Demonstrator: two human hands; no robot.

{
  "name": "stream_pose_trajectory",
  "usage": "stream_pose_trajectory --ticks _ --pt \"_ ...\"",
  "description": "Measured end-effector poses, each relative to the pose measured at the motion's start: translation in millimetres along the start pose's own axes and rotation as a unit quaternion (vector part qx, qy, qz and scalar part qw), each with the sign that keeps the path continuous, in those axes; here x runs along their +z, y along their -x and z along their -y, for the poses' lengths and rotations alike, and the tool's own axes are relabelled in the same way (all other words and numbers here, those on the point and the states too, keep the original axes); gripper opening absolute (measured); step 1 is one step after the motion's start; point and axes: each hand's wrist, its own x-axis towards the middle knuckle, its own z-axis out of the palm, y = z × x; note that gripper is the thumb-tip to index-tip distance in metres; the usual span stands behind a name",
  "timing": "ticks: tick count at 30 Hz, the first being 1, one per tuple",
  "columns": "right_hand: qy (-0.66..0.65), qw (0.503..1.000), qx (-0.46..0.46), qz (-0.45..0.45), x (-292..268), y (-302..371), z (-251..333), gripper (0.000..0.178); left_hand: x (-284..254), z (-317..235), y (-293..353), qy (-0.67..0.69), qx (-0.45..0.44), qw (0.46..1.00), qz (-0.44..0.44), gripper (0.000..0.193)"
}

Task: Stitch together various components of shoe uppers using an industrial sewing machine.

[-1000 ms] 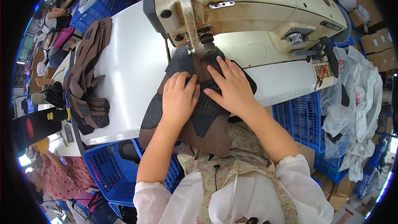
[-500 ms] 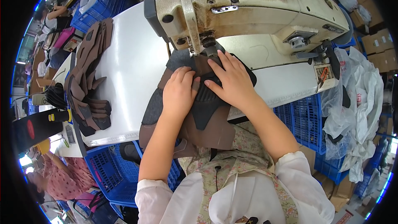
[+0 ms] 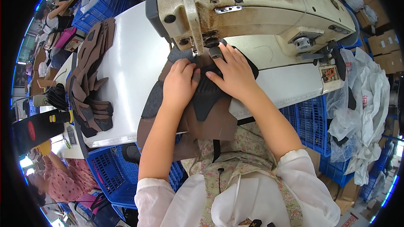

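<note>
A brown and black shoe-upper piece (image 3: 205, 108) lies under the sewing machine (image 3: 252, 6), its near part hanging over the table's front edge. My left hand (image 3: 180, 85) is closed on its left side, fingers bent and pressed together, the thumb close beside them. To the right, my right hand (image 3: 235, 73) rests on the piece with its fingers spread and the thumb pointing toward the left hand. The presser foot (image 3: 195, 52) stands just beyond my left fingertips. A dark round roller (image 3: 215, 52) is next to my right fingers. My hands cover part of the piece.
Stacked brown and black cut pieces (image 3: 90, 80) lie at the left of the white table (image 3: 130, 59). Blue crates (image 3: 111, 172) stand below it. Clear plastic bags (image 3: 357, 113) hang at the right. Other people (image 3: 69, 178) sit at the far left.
The shoe-upper piece has slid away from me, further under the machine. Both hands have shifted slightly with it and still press on it.
</note>
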Motion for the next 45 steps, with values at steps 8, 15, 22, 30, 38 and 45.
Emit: stream_pose_trajectory --ticks 8,15,22,30,38,45 --pt "0.016 1.000 -0.011 -0.025 11 -10 -8 0.059 6 8 -10 0.015 -0.023 1.000 0.001 0.020" --pt "0.005 0.999 -0.013 -0.038 16 -17 -10 0.054 7 13 -18 -0.007 -0.003 1.000 -0.005 0.020" --pt "0.010 0.999 -0.010 -0.042 21 -23 -14 0.056 7 12 -25 -0.006 -0.029 1.000 0.008 0.019" --pt "-0.055 0.997 0.033 0.034 -10 -11 -11 0.057 -17 26 -32 0.051 -0.036 0.994 0.087 0.020" --pt "-0.470 0.836 0.225 0.169 -81 59 47 0.045 -25 53 -24 -0.002 0.050 0.988 0.145 0.043" --pt "-0.462 0.829 0.312 -0.027 -83 48 -14 0.024 -29 8 -3 -0.177 0.011 0.977 0.117 0.041"
